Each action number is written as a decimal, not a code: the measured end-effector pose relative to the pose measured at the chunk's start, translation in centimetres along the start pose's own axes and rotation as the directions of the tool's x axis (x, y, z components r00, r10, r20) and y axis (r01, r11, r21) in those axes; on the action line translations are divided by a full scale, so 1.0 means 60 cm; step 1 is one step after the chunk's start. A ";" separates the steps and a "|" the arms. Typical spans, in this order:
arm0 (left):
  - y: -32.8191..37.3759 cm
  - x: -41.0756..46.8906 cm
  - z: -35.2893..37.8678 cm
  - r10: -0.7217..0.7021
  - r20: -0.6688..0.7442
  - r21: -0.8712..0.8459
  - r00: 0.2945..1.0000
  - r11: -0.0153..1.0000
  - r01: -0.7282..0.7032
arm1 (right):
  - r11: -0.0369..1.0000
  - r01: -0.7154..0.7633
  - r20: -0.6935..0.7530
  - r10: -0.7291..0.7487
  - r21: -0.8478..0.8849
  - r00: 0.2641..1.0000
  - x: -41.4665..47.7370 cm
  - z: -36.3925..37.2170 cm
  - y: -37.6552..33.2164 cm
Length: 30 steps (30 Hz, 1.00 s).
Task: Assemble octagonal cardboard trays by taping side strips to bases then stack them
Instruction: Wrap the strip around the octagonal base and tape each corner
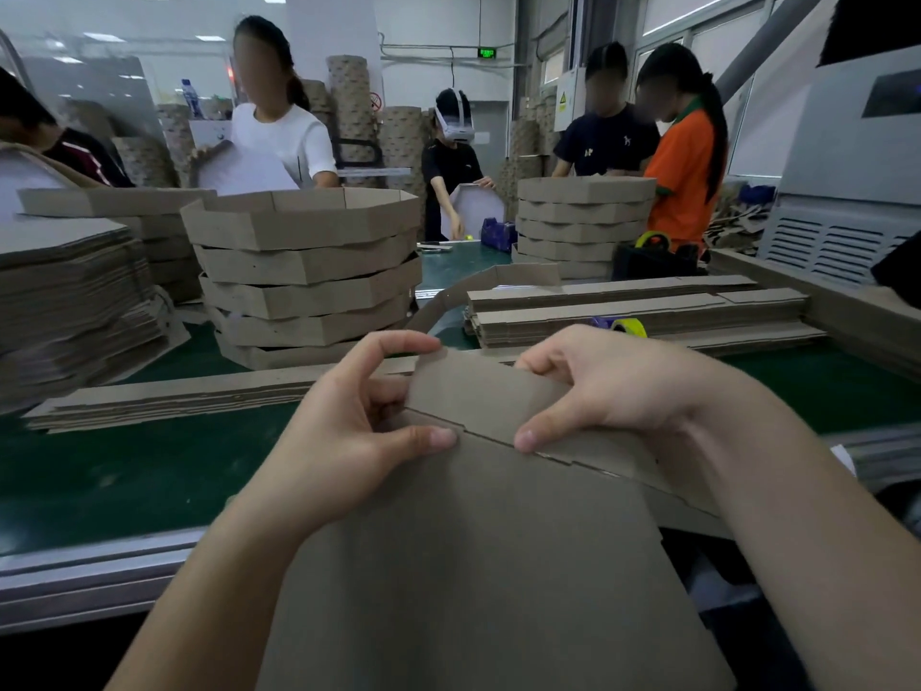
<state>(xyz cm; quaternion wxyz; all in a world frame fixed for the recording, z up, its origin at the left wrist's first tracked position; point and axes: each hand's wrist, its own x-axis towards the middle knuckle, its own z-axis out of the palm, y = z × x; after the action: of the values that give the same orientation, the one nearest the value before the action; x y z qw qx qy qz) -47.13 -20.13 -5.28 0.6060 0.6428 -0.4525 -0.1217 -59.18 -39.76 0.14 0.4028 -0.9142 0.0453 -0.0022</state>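
While the base, held over the near edge of the desk, meets the side strip, left hand and right hand both pinch that strip; if either thumb slips, the seam may shift before taping.

An indoor workshop is lit brightly and evenly by white rectangular ceiling light panels at upper left, with pale daylight admitted through tall translucent windows at upper right. A soft shadow is spread across the near part of the flat brown cardboard sheet. Straight lines are bowed toward the edges by the wide lens. The lower corners are darkened, and the far background is rendered slightly soft.
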 end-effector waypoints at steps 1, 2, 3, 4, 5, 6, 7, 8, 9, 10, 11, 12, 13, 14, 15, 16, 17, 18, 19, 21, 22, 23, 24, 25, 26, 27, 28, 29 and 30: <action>-0.005 0.000 0.001 -0.017 0.006 0.004 1.000 1.000 0.017 | 1.000 -0.010 -0.021 0.011 0.016 1.000 0.003 0.004 0.004; -0.010 0.001 0.002 -0.033 0.010 0.005 0.999 0.999 0.033 | 0.999 -0.024 -0.047 0.026 0.039 0.999 0.006 0.009 0.008; -0.015 0.001 0.002 -0.047 0.005 0.010 0.999 0.999 0.047 | 0.997 -0.039 -0.076 0.044 0.063 0.996 0.010 0.014 0.012; -0.019 0.002 0.002 -0.058 -0.012 0.023 0.998 0.998 0.058 | 0.995 -0.052 -0.104 0.061 0.081 0.993 0.014 0.017 0.015; -0.023 0.003 0.001 -0.067 -0.035 0.039 0.997 0.997 0.069 | 0.993 -0.064 -0.124 0.075 0.096 0.989 0.017 0.021 0.018; -0.027 0.004 0.001 -0.075 -0.059 0.050 0.995 0.996 0.078 | 0.991 -0.074 -0.136 0.088 0.108 0.987 0.020 0.024 0.020; -0.030 0.006 0.002 -0.081 -0.081 0.056 0.993 0.995 0.086 | 0.990 -0.080 -0.148 0.097 0.113 0.984 0.021 0.026 0.021; -0.032 0.007 0.003 -0.083 -0.099 0.062 0.992 0.994 0.089 | 0.990 -0.084 -0.160 0.101 0.111 0.982 0.023 0.027 0.022; -0.034 0.008 0.003 -0.083 -0.114 0.070 0.990 0.993 0.092 | 0.991 -0.084 -0.173 0.102 0.107 0.980 0.024 0.027 0.022; -0.036 0.009 0.003 -0.084 -0.123 0.081 0.989 0.992 0.094 | 0.991 -0.086 -0.188 0.105 0.105 0.977 0.026 0.028 0.022; -0.037 0.010 0.003 -0.086 -0.126 0.088 0.988 0.991 0.097 | 0.991 -0.089 -0.203 0.109 0.104 0.973 0.027 0.029 0.023; -0.038 0.012 0.003 -0.085 -0.124 0.091 0.989 0.991 0.097 | 0.990 -0.093 -0.217 0.114 0.104 0.970 0.029 0.029 0.023; -0.039 0.013 0.003 -0.086 -0.124 0.091 0.989 0.991 0.097 | 0.990 -0.094 -0.223 0.116 0.105 0.968 0.030 0.029 0.024; -0.039 0.014 0.003 -0.087 -0.127 0.089 0.988 0.991 0.098 | 0.990 -0.093 -0.226 0.115 0.105 0.967 0.030 0.030 0.024; -0.040 0.015 0.004 -0.089 -0.135 0.086 0.987 0.991 0.101 | 0.990 -0.093 -0.227 0.114 0.105 0.967 0.030 0.030 0.025; -0.040 0.016 0.005 -0.091 -0.142 0.085 0.986 0.991 0.104 | 0.990 -0.093 -0.230 0.116 0.109 0.966 0.030 0.030 0.025; -0.040 0.016 0.005 -0.090 -0.146 0.088 0.985 0.991 0.104 | 0.989 -0.094 -0.233 0.119 0.114 0.965 0.029 0.031 0.025; -0.041 0.016 0.006 -0.087 -0.147 0.092 0.985 0.991 0.101 | 0.988 -0.096 -0.236 0.123 0.121 0.964 0.029 0.031 0.025; -0.043 0.016 0.006 -0.082 -0.149 0.096 0.985 0.991 0.097 | 0.987 -0.098 -0.239 0.126 0.125 0.963 0.030 0.032 0.025; -0.045 0.015 0.006 -0.075 -0.165 0.115 0.983 0.989 0.094 | 0.988 -0.098 -0.252 0.126 0.121 0.959 0.031 0.035 0.027; -0.046 0.015 0.006 -0.072 -0.171 0.126 0.983 0.988 0.094 | 0.989 -0.096 -0.264 0.122 0.111 0.957 0.031 0.036 0.027; -0.047 0.015 0.006 -0.070 -0.175 0.133 0.982 0.987 0.094 | 0.991 -0.094 -0.278 0.119 0.100 0.953 0.032 0.037 0.028; -0.047 0.015 0.006 -0.067 -0.178 0.135 0.982 0.987 0.092 | 0.991 -0.093 -0.291 0.116 0.091 0.950 0.032 0.038 0.028; -0.047 0.015 0.006 -0.066 -0.180 0.137 0.981 0.986 0.091 | 0.992 -0.094 -0.303 0.115 0.083 0.946 0.033 0.038 0.029; -0.047 0.015 0.006 -0.065 -0.184 0.140 0.981 0.986 0.092 | 0.992 -0.096 -0.313 0.117 0.081 0.943 0.034 0.040 0.029; -0.048 0.016 0.006 -0.064 -0.188 0.145 0.980 0.985 0.092 | 0.992 -0.099 -0.324 0.121 0.082 0.938 0.036 0.041 0.030; -0.050 0.016 0.006 -0.064 -0.192 0.147 0.979 0.985 0.093 | 0.991 -0.103 -0.339 0.125 0.081 0.932 0.038 0.043 0.032; -0.051 0.016 0.005 -0.062 -0.197 0.149 0.978 0.984 0.092 | 0.992 -0.106 -0.356 0.126 0.075 0.926 0.041 0.044 0.033; -0.052 0.016 0.005 -0.059 -0.203 0.153 0.977 0.984 0.091 | 0.992 -0.109 -0.369 0.126 0.066 0.921 0.044 0.045 0.034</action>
<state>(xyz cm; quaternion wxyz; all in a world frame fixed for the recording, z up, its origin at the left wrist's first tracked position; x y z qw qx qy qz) -45.42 -21.47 -7.75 0.5889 0.7153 -0.3738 -0.0430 -56.60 -39.36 -3.23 0.4064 -0.8836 0.1755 -0.1525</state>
